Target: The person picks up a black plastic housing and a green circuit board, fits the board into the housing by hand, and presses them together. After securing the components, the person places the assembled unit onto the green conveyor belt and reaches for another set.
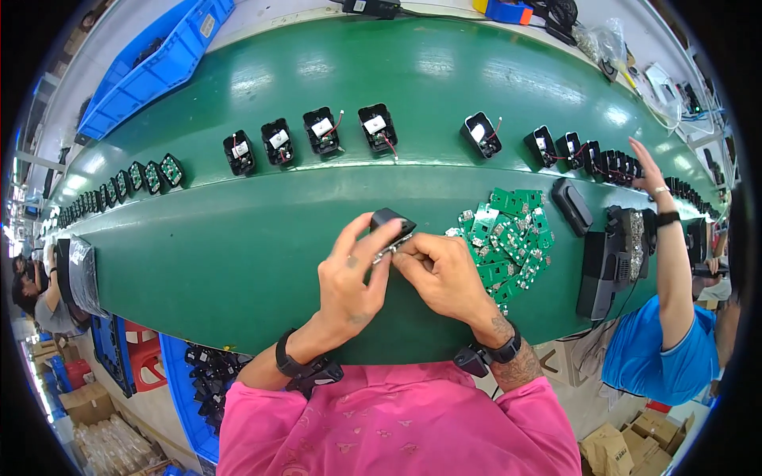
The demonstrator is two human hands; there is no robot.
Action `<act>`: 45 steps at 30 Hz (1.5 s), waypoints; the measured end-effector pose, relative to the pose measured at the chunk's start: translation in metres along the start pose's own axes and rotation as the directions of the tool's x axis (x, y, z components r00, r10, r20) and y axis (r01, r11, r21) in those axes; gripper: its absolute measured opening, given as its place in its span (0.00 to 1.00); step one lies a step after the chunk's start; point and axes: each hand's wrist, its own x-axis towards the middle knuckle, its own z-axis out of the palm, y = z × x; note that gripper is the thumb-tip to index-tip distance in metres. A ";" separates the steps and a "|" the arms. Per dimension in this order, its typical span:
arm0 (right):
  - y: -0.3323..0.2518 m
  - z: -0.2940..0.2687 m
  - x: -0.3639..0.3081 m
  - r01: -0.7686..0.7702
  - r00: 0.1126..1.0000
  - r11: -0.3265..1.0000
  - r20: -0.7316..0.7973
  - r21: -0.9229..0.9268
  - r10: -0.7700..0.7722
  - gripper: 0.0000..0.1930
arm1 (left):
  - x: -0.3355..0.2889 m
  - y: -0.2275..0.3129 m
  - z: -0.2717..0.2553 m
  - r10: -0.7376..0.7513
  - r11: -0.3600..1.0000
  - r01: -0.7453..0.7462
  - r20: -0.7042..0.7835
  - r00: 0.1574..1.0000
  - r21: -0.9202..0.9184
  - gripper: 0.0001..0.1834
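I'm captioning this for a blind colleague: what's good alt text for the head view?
A person's left hand holds a black casing above a green workbench, the right hand at the casing's edge. Green circuit boards lie piled to the right, open black cases line the bench beyond, and a co-worker's arm reaches in at far right.

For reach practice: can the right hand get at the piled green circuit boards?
Probably yes: the green circuit boards lie uncovered beside the right hand, though it's busy at the black casing.

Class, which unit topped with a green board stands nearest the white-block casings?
The rightmost green-board unit, neighbouring the leftmost white-block casing; the others trail leftward.
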 end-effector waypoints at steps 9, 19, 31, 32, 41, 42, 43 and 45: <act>0.009 -0.008 -0.002 -0.091 0.980 0.965 -0.148 0.245 0.130 0.08 | 0.006 -0.001 -0.008 -0.229 0.873 0.295 0.207 0.951 -0.388 0.32; 0.006 0.002 -0.009 0.025 0.997 0.782 -0.075 0.622 0.028 0.06 | 0.007 -0.001 -0.005 -0.299 0.769 0.403 0.279 0.913 -0.497 0.36; 0.000 -0.019 -0.004 0.145 0.987 0.989 0.065 0.042 -0.147 0.11 | -0.002 -0.006 0.007 -0.231 0.845 0.270 0.140 0.963 -0.462 0.29; 0.001 -0.019 -0.004 0.144 0.987 0.989 0.066 0.041 -0.147 0.11 | -0.003 -0.006 0.008 -0.232 0.844 0.270 0.139 0.963 -0.463 0.29; 0.005 -0.014 -0.004 0.213 0.958 0.966 -0.164 -0.149 -0.237 0.10 | -0.001 -0.004 0.014 -0.223 0.891 0.216 0.028 0.974 -0.400 0.25; 0.006 -0.013 -0.004 0.215 0.954 0.966 -0.182 -0.145 -0.240 0.11 | 0.000 -0.006 0.011 -0.240 0.855 0.263 0.109 0.965 -0.446 0.25; 0.006 -0.013 -0.004 0.217 0.949 0.966 -0.200 -0.141 -0.242 0.11 | 0.001 -0.007 0.010 -0.250 0.816 0.312 0.190 0.949 -0.486 0.25; 0.006 -0.013 -0.005 0.201 0.949 0.967 -0.214 -0.158 -0.232 0.11 | 0.004 0.000 0.007 -0.262 0.755 0.336 0.211 0.942 -0.563 0.23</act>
